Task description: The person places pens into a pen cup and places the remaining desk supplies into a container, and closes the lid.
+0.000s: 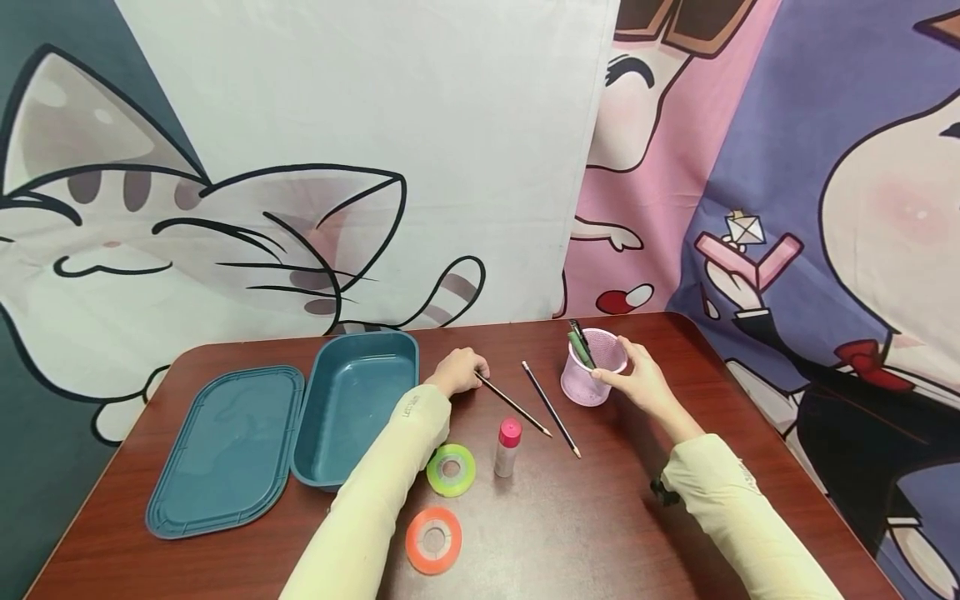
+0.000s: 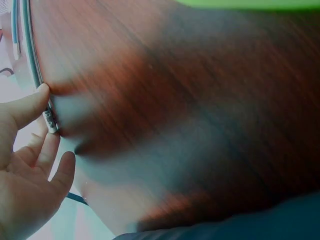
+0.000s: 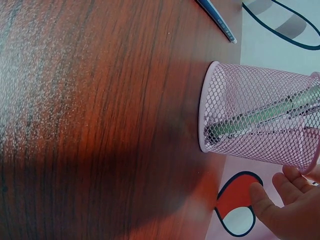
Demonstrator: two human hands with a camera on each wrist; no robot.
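Thumb and finger of my left hand (image 1: 456,372) pinch the blunt end of a dark pencil (image 1: 517,406), whose sharpened tip points to the front right. The left wrist view shows the same pinch on the pencil (image 2: 33,55) close up. A second, dark blue pencil (image 1: 551,408) lies on the table between the hands. My right hand (image 1: 641,379) holds the rim of a pink mesh pen cup (image 1: 581,388), thumb in front and fingers at the far side. A green pen (image 1: 579,350) and a black pen lean inside the upright cup.
A glue stick (image 1: 507,450) with a pink cap stands nearer the front. Green tape (image 1: 469,472) and orange tape (image 1: 454,542) lie beside the left forearm. To the left are a blue-green box (image 1: 306,450) and its lid (image 1: 225,450). Printed cloth hangs behind the table.
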